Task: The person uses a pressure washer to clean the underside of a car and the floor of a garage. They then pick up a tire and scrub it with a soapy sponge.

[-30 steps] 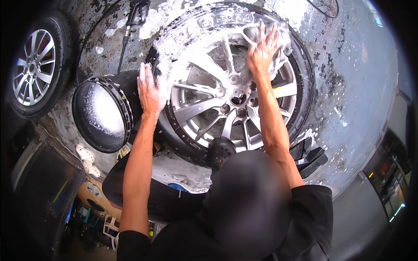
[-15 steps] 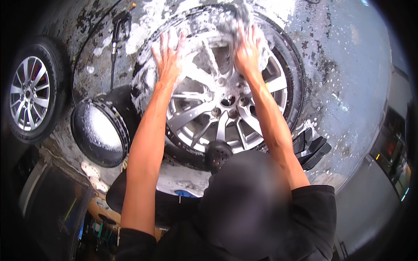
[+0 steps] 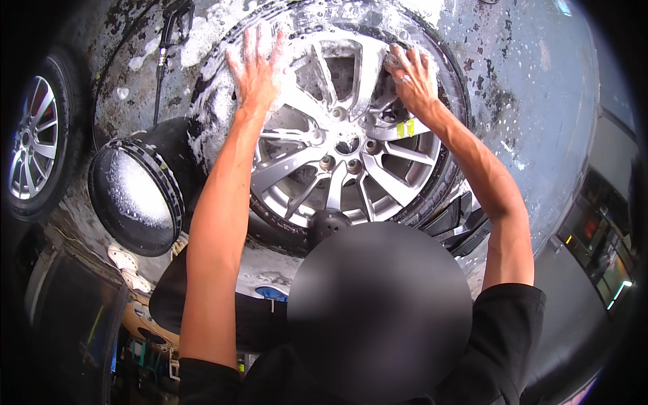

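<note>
A silver multi-spoke car wheel (image 3: 289,170) with its black tyre (image 3: 273,231) lies flat on the floor before me. White suds cover its far and left parts, and yellow-green marks show on a right-hand spoke. Fingers spread, my left hand (image 3: 258,77) rests on the foamy upper-left tyre and rim edge. My right hand (image 3: 414,79) is on the upper-right spokes near the rim, its fingers bent and drawn together. Foam lies around those fingers, and what they grip is hidden.
A black bucket (image 3: 177,158) with white suds stands to the left. Beyond it is another wheel with tyre (image 3: 75,125). A spray gun (image 3: 177,19) with hose lies at the far left. A black clog (image 3: 327,221) touches the wheel's near edge, and dark plastic pieces (image 3: 466,226) lie at right.
My right hand has moved right and nearer from the far rim to the upper-right spokes. The blurred grey thing at its fingers no longer shows. My left hand stays on the tyre.
</note>
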A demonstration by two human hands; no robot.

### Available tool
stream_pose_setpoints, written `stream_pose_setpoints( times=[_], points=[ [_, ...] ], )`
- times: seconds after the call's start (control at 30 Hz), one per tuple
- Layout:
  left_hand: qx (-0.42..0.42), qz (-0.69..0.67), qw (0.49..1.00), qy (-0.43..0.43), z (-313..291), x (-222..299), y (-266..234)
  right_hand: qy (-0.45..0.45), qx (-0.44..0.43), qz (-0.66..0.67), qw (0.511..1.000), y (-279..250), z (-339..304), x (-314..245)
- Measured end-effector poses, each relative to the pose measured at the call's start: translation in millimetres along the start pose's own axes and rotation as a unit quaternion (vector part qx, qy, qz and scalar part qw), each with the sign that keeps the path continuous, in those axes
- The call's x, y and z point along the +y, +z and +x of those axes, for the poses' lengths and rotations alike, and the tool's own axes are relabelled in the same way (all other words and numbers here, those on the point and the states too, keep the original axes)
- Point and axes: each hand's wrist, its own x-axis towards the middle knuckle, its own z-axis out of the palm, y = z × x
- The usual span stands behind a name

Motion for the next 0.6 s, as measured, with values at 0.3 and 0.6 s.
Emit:
stream_pose_setpoints(
  times=[0.3, 0.6],
  points=[
    [-0.008, 0.002, 1.0, -0.002, -2.7, -7.4, 0.7, 0.032, 0.031, 0.092, 0.995, -12.1, -7.5, 24.1],
    [-0.006, 0.007, 1.0, -0.014, 2.5, 1.8, -2.4, 0.25, -0.093, 0.157, 0.951, 14.7, -72.2, -89.9]
  ],
)
